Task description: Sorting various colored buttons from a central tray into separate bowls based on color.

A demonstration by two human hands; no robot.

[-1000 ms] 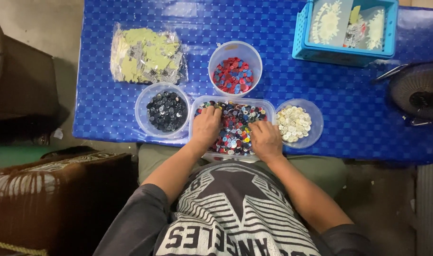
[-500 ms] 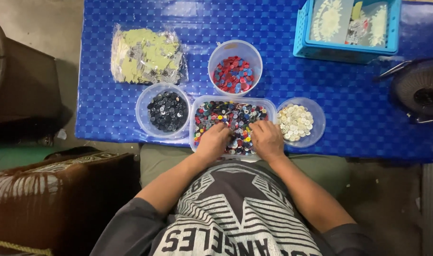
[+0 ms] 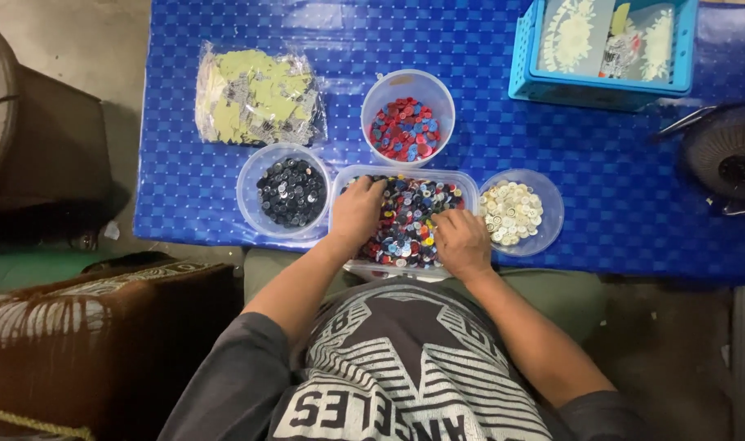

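Note:
A clear rectangular tub (image 3: 405, 175) of mixed coloured buttons (image 3: 411, 219) sits at the near edge of the blue-clothed table (image 3: 601, 188). My left hand (image 3: 358, 214) rests palm down in the tub's left side, fingers spread among the buttons. In the tub's right side my right hand (image 3: 462, 241) lies with fingers curled into the pile. Whether either hand pinches a button is hidden. Around the tub stand a bowl of black buttons (image 3: 286, 192), a cup of red and blue buttons (image 3: 406, 129) and a bowl of white buttons (image 3: 513, 212).
A clear bag of pale yellow-green pieces (image 3: 258, 96) lies at the table's left. A light blue basket (image 3: 601, 49) with cards stands at the back right, a dark fan (image 3: 727, 159) at the right edge. A brown cushioned seat (image 3: 95, 343) is at my left.
My left hand moved from the tub's near-middle up to its far left corner. My right hand slid slightly down and to the right in the pile.

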